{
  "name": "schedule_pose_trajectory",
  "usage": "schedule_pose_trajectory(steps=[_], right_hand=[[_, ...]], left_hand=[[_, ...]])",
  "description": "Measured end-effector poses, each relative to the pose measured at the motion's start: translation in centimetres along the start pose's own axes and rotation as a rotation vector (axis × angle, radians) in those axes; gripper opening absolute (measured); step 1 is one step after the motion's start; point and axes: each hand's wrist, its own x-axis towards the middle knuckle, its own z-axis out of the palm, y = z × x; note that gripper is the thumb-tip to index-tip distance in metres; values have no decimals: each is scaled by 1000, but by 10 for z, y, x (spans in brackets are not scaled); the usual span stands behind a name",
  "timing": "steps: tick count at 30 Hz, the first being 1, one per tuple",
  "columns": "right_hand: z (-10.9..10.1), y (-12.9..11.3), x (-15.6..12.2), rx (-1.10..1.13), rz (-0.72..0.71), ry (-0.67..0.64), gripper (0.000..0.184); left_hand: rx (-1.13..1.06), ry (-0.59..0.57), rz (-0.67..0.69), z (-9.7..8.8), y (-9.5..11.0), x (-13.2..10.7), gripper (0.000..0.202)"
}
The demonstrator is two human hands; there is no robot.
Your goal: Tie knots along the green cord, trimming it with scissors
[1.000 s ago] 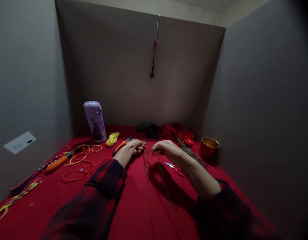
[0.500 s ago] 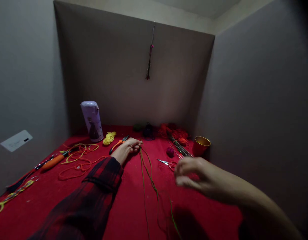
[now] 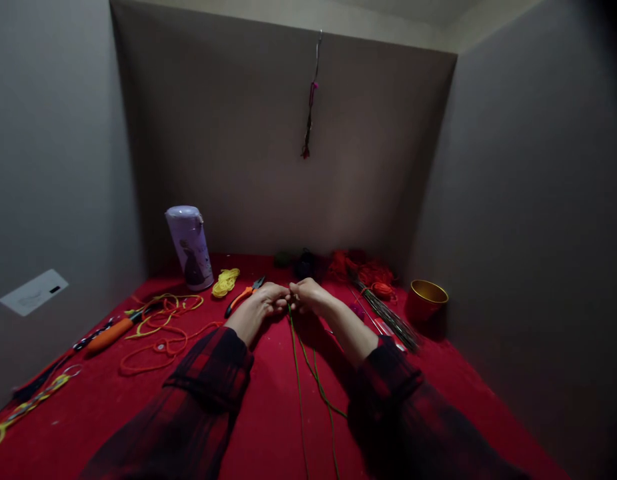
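Note:
Green cords (image 3: 297, 363) trail toward me over the red cloth (image 3: 268, 407), their upper ends running up to my fingers. My left hand (image 3: 274, 299) is closed in a pinch on the cords' top end. My right hand (image 3: 308, 296) meets it there, fingertips pinched together at the same spot on the cords. The exact knot or piece between the fingers is too small to make out. Just left of my left hand lie orange-handled pliers (image 3: 245, 297). The scissors are mostly hidden by my right forearm.
A purple bottle (image 3: 189, 248), a yellow yarn bundle (image 3: 225, 283) and tangled red-yellow cord (image 3: 163, 333) lie left, with an orange-handled tool (image 3: 110, 335). On the right are thin sticks (image 3: 388, 313), red yarn (image 3: 373, 272) and a red-gold cup (image 3: 426, 300). A braided piece (image 3: 309, 120) hangs behind.
My right hand has moved left and away from me, from beside the scissors to my left hand, and its fingers have closed at the cords. The cords have shifted on the cloth.

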Motion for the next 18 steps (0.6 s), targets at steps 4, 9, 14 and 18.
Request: schedule_pose_trajectory(steps=[4, 9, 14, 18], right_hand=[[-6, 17, 7, 26, -60, -45, 29], [-12, 27, 10, -17, -122, -32, 25], [-10, 24, 11, -97, -94, -3, 26], [-7, 23, 12, -65, -36, 57, 27]], left_hand=[[150, 37, -3, -5, 3, -8, 28], [282, 149, 35, -8, 2, -20, 24], [366, 220, 77, -3, 1, -26, 21], [501, 398, 98, 1, 8, -26, 11]])
